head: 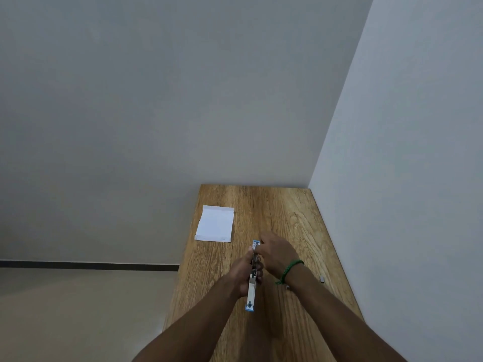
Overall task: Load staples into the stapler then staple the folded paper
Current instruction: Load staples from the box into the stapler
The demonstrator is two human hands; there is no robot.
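A blue and silver stapler is held above the wooden table, swung fully open lengthwise. My left hand grips its middle from the left. My right hand, with a green bracelet at the wrist, has its fingers pinched at the stapler's far half; whether staples are between them cannot be made out. The folded white paper lies flat near the table's far left edge, apart from both hands. A small grey strip of staples rests on the table to the right of my right wrist.
The narrow table stands in a corner, with a white wall along its right side and another behind it. Its left edge drops to a beige floor.
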